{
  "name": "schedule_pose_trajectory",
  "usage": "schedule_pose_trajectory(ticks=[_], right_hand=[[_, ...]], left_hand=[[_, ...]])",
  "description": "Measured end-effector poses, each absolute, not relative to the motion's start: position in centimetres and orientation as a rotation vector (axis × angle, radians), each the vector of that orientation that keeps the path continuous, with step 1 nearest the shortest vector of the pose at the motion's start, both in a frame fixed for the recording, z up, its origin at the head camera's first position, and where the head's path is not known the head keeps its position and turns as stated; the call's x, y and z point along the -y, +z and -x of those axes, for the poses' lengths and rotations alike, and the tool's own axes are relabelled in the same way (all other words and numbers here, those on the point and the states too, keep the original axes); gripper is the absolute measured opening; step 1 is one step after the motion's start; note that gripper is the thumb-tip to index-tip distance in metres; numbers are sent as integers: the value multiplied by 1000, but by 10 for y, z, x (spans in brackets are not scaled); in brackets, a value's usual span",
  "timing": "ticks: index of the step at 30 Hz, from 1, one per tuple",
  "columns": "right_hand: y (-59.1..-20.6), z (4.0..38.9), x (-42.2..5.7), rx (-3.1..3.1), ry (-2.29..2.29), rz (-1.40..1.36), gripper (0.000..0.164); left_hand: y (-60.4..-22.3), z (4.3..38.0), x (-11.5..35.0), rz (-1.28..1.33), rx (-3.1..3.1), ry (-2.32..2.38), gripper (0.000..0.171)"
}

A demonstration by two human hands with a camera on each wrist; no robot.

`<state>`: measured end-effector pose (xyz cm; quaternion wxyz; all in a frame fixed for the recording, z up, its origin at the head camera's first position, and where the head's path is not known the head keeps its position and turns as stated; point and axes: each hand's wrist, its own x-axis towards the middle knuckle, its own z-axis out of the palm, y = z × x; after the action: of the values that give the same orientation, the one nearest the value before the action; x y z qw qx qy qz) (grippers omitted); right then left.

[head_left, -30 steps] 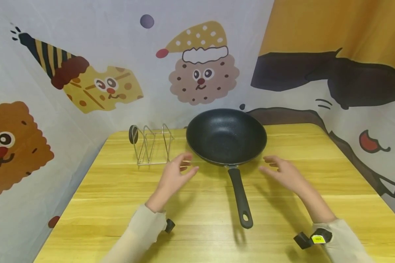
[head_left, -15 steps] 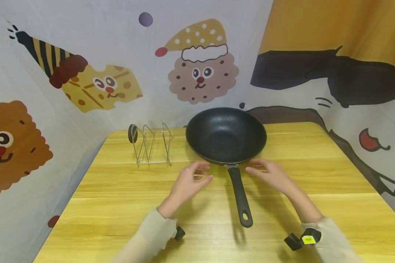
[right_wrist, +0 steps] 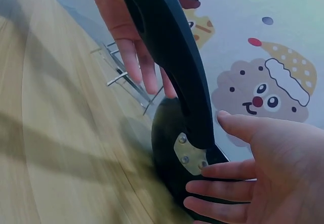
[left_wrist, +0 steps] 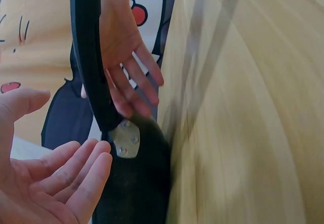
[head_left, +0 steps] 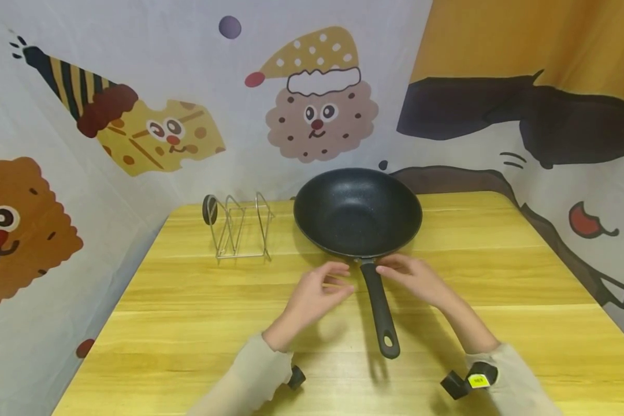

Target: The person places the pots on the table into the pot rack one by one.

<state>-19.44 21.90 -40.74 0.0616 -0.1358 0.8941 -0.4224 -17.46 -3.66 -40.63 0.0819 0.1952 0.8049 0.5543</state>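
A black frying pan [head_left: 357, 216] sits toward the back of the wooden table, its handle [head_left: 379, 312] pointing to the front. My left hand [head_left: 314, 297] hovers just left of the handle's upper end, fingers loosely bent and holding nothing. On the other side my right hand [head_left: 418, 280] is close to the handle, its thumb tip right at the handle's edge in the head view. Both wrist views show the fingers of each hand spread near the riveted metal bracket [left_wrist: 125, 139] that joins handle and pan. A wire rack [head_left: 241, 231] stands left of the pan.
The rack carries a black round disc [head_left: 210, 210] on its left end. Behind the table [head_left: 187, 346] hangs a cloth [head_left: 187, 34] printed with cartoon snacks, close to the back edge. A black camera mount [head_left: 468, 381] is on the right wrist.
Both hands have moved inward from beside the pan toward its handle, the left going right and the right going left. The pan and the rack have stayed in place.
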Motion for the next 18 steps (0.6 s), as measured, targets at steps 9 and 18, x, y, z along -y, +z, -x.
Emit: schedule_pose_trajectory(ticks=[9,18], right_hand=[[-408,193,-211,-2681,-1269,406,48],[-408,191,-207,-2604,-1351,405,46]], left_hand=[[-410,170,27,-603,-2357,1681,45],[-416,166,16,-576,-2329,1682,51]])
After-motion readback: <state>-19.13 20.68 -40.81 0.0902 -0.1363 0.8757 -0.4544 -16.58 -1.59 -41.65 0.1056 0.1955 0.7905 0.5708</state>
